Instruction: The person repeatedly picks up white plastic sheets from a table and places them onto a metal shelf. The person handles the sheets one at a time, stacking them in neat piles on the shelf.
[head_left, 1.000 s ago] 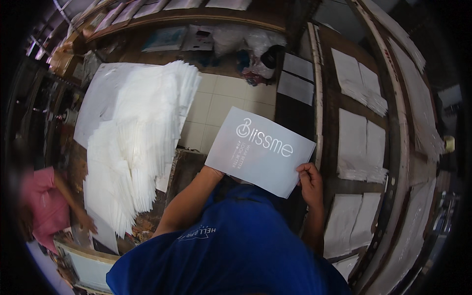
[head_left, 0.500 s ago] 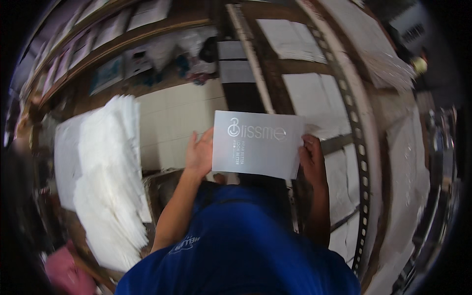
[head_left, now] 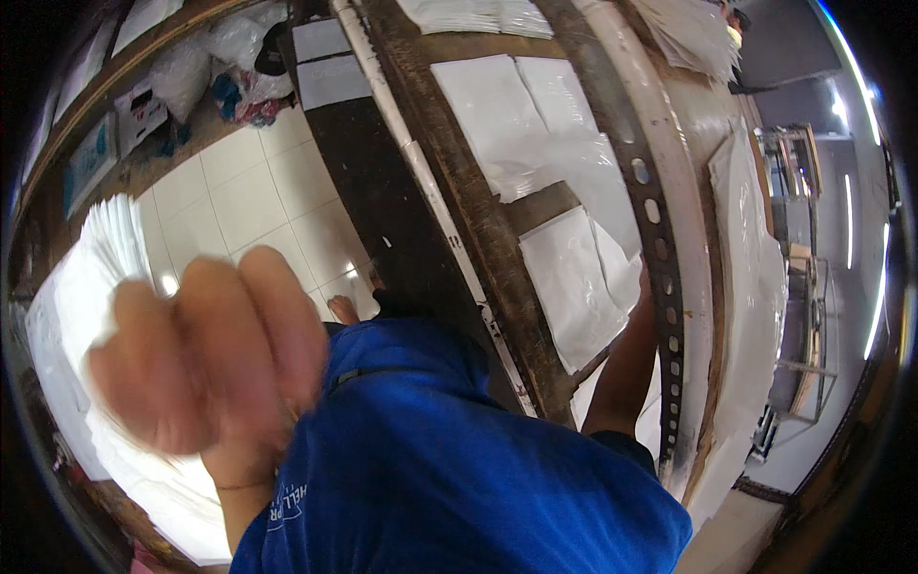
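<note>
My left hand (head_left: 206,354) is raised close to the camera, curled into a fist and somewhat blurred. Nothing sticks out between its fingers. Beyond and below it lies a large pile of white bags or sheets (head_left: 115,244), partly covered by the fist. My right forearm (head_left: 622,378) reaches forward on the right, beside a stack of glossy white plastic bags (head_left: 574,287). The right hand itself is hidden around the bags' edge and the slotted metal rail (head_left: 653,212), so its fingers do not show.
More white bag stacks (head_left: 488,115) lie on the brown wooden rack (head_left: 421,81). A worn white bar (head_left: 421,172) edges the rack. Loose clear plastic (head_left: 182,77) sits on the far-left shelf. Long white sheets (head_left: 741,316) hang beyond the rail. Pale tiles (head_left: 244,201) cover the floor.
The printed whitish bag held between both hands is no longer seen in them. My left hand has risen and closed; my right arm has reached toward the rack. The view has turned right.
</note>
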Tool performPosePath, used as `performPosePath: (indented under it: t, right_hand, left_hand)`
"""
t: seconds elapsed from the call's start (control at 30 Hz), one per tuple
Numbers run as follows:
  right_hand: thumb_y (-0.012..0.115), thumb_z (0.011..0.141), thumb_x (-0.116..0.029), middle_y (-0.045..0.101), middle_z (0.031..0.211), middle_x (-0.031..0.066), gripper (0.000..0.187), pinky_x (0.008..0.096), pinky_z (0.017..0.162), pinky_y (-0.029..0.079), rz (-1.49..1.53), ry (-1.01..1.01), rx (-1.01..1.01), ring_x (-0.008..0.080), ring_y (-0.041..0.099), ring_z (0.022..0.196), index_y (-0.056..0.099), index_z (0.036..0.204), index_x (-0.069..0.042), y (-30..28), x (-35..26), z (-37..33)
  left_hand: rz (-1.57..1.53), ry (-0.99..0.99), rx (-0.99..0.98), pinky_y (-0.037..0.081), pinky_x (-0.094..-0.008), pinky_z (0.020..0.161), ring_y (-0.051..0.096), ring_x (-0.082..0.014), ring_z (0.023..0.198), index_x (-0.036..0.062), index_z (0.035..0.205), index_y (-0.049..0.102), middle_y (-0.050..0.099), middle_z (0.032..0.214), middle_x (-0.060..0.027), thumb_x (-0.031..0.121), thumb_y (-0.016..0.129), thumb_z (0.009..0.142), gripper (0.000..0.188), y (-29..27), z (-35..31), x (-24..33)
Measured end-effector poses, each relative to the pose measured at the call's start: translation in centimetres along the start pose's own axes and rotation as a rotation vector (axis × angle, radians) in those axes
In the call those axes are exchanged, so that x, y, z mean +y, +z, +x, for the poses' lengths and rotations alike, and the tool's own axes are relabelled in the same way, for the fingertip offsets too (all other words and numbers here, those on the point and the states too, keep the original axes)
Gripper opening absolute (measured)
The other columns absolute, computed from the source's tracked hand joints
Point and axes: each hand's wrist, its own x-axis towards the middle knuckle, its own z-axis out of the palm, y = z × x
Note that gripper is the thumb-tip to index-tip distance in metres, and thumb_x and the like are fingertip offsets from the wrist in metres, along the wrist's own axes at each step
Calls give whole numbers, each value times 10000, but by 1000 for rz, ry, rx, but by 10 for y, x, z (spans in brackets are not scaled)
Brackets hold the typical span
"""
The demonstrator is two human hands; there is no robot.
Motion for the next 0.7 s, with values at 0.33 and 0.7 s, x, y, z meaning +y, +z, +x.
performPosePath:
  t: [0.33,0.7]
  right_hand:
    - [589,869,-283,562,697,18,398,255,491,395,-409,359,-21,94,500,564,522,1201,-74,-57,81,0]
    - [585,820,-194,656,889,134,354,388,761,487,-870,-15,45,245,634,786,572,1111,8,-92,130,26]
  left_hand:
    - [-80,35,-423,317,-314,664,366,-173,728,120,818,460,409,759,-2,294,465,969,231,64,4,-17]
    - [-163,107,-470,332,-325,692,399,-187,752,97,860,492,447,791,-26,293,486,956,218,71,-9,-36]
